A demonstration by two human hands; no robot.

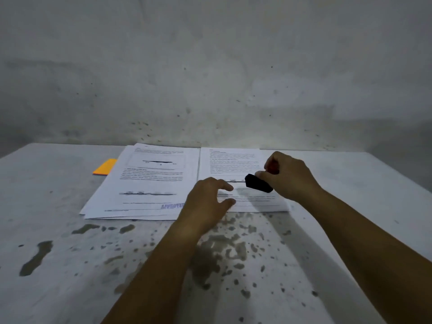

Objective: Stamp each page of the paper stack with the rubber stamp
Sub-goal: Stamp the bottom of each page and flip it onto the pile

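Observation:
Two piles of printed white pages lie side by side on the table. The left pile (145, 183) is fanned out, and its top sheet carries a blue stamp mark (171, 206) near its lower right corner. The right pile (230, 162) lies under both hands. My right hand (289, 176) grips a rubber stamp (258, 183) with a black base and a red handle, tilted just above the lower part of the right pile. My left hand (208, 202) hovers over that pile's lower left corner, thumb and fingers loosely curled, holding nothing.
An orange pad (105, 167) lies at the back left, partly tucked under the left pile. The table (70, 253) is white with dark stains and chips in front of the papers. A grey wall (210, 78) stands right behind the table's far edge.

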